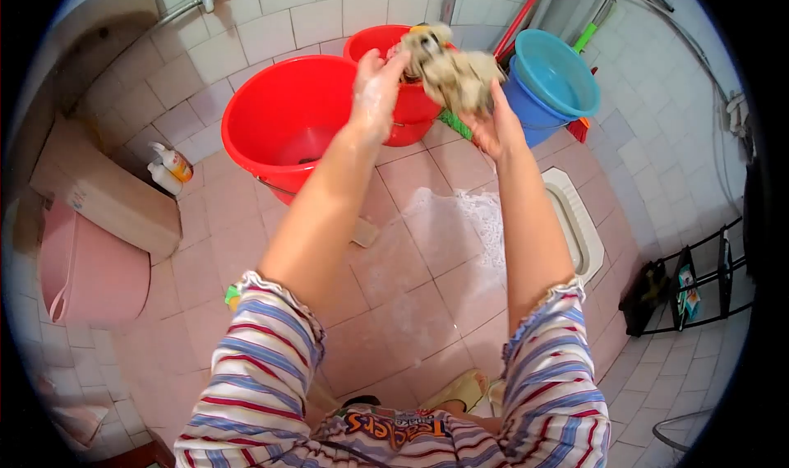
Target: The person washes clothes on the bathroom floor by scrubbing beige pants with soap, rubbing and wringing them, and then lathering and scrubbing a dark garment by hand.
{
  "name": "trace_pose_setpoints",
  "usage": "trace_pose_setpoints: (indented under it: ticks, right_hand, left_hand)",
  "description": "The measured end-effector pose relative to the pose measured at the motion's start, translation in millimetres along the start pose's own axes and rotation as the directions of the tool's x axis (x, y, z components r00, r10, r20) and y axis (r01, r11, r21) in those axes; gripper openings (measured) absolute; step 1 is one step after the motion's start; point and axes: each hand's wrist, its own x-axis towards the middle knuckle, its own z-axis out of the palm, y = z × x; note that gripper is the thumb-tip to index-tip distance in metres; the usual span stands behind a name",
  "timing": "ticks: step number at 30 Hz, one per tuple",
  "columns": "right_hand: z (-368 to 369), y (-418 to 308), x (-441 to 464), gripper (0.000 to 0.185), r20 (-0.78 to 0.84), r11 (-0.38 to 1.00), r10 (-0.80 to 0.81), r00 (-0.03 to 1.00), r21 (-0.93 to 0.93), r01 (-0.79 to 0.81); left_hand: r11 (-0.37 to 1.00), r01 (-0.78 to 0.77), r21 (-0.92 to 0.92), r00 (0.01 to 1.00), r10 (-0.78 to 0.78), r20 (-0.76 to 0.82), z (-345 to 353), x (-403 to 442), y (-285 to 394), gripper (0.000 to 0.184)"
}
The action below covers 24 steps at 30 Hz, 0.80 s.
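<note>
A bunched, wet-looking beige cloth with dark patches [464, 78] is held up between my hands, above the floor and in front of the smaller red bucket [411, 110]. My left hand [380, 86] has its fingers closed on the cloth's left end, with suds on the skin. At the cloth's lower right, my right hand [491, 123] grips it from beneath. Just left of my left hand stands a large red bucket [279, 110] with something small and dark at its bottom. A light blue basin [559, 73] sits on a blue bucket [530, 106] to the right.
Suds and water [444, 221] lie on the pink floor tiles. A squat toilet [596, 238] is right of my right forearm. Two bottles [173, 168] and a pink bin [107, 271] stand at the left. A black rack [699, 287] is at the far right.
</note>
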Motion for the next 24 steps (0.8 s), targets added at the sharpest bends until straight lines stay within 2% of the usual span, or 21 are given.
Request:
trace_pose_setpoints:
  ticks: [1,2,4,5,6,7,8,9,10,11,12,13,14,15,17,19,20,22,24]
  right_hand:
    - [15.9,1.2,-4.5,0.063,-0.114,0.994,0.009,0.993,-0.108,-0.021]
    - [36.1,6.8,-12.9,0.064,-0.229,0.975,0.004,0.973,-0.213,-0.055]
    - [37.9,47.9,-39.3,0.055,-0.053,0.831,0.079,0.995,-0.548,-0.095]
    - [33.3,71.1,-64.4,0.05,0.023,0.712,0.136,0.99,-0.697,-0.081]
    - [-9.2,126.1,-67.0,0.043,0.191,0.532,0.176,0.965,-0.844,0.07]
    - [-0.6,128.5,-110.0,0.044,0.249,0.46,0.34,0.907,-0.885,0.07]
    - [-14.4,146.6,-138.8,0.039,0.421,0.336,0.334,0.844,-0.889,0.31]
    - [-32.6,173.6,-165.4,0.038,0.315,0.405,0.367,0.875,-0.901,0.154]
    - [-46.4,194.8,-182.2,0.038,0.206,0.46,0.41,0.889,-0.888,-0.007]
    - [-50.7,203.4,-189.0,0.038,0.204,0.461,0.433,0.878,-0.887,-0.021]
    - [-53.9,211.4,-195.7,0.037,0.103,0.455,0.396,0.912,-0.885,-0.097]
    - [-56.9,219.8,-202.8,0.036,-0.001,0.449,0.36,0.933,-0.876,-0.174]
    - [-53.4,221.7,-203.6,0.034,0.017,0.509,0.237,0.971,-0.854,-0.109]
    - [-42.9,221.0,-198.6,0.033,0.026,0.56,0.105,0.994,-0.827,-0.038]
    - [-16.8,216.6,-178.2,0.033,0.03,0.665,-0.176,0.984,-0.733,0.142]
    - [27.1,192.2,-157.8,0.035,-0.135,0.814,-0.089,0.987,-0.58,-0.006]
    - [52.0,176.5,-150.5,0.035,-0.135,0.815,-0.078,0.988,-0.579,-0.015]
    - [89.3,156.0,-139.7,0.031,-0.258,0.883,0.129,0.958,-0.409,-0.229]
    - [83.3,159.2,-132.1,0.028,-0.256,0.882,0.196,0.947,-0.376,-0.284]
  left_hand:
    - [0.955,-0.047,0.292,0.998,0.054,-0.017,-15.0,8.4,0.2,0.066]
    - [0.826,-0.082,0.557,0.994,0.111,-0.018,-32.5,17.0,-1.2,0.068]
    - [0.563,-0.093,0.821,0.995,0.016,0.101,-80.3,13.3,-11.5,0.069]
    - [0.325,-0.152,0.933,0.982,-0.057,0.179,-103.4,2.6,-15.8,0.06]
    - [0.068,-0.219,0.973,0.963,-0.145,0.226,-122.2,-6.6,-18.2,0.051]
    - [0.067,-0.208,0.976,0.966,-0.145,0.215,-133.3,-10.1,-18.2,0.051]
    - [-0.121,-0.28,0.953,0.945,-0.212,0.25,-146.0,-15.4,-20.1,0.04]
    - [-0.296,-0.353,0.888,0.918,-0.293,0.267,-157.5,-22.3,-23.8,0.03]
    - [-0.298,-0.341,0.892,0.918,-0.309,0.247,-163.8,-25.7,-28.3,0.03]
    - [-0.311,-0.391,0.866,0.914,-0.239,0.326,-166.6,-26.0,-33.8,0.024]
    - [-0.331,-0.435,0.837,0.9,-0.171,0.4,-166.9,-28.2,-34.8,0.019]
    - [-0.36,-0.427,0.83,0.9,-0.259,0.351,-166.5,-29.7,-36.1,0.017]
    - [-0.368,-0.409,0.835,0.906,-0.274,0.323,-167.9,-39.0,-34.7,0.017]
    - [-0.347,-0.437,0.83,0.895,-0.262,0.361,-171.7,-48.5,-33.7,0.015]
    - [-0.336,-0.46,0.822,0.884,-0.253,0.392,-177.9,-66.6,-33.7,0.013]
    - [-0.342,-0.534,0.773,0.845,-0.254,0.471,-185.4,-89.0,-37.3,0.01]
    - [-0.343,-0.529,0.776,0.848,-0.26,0.463,-187.1,-98.6,-37.7,0.01]
    - [-0.282,-0.607,0.743,0.795,-0.216,0.567,-188.1,-114.3,-37.5,0.008]
    - [-0.29,-0.597,0.748,0.802,-0.21,0.558,-186.0,-122.3,-32.6,0.014]
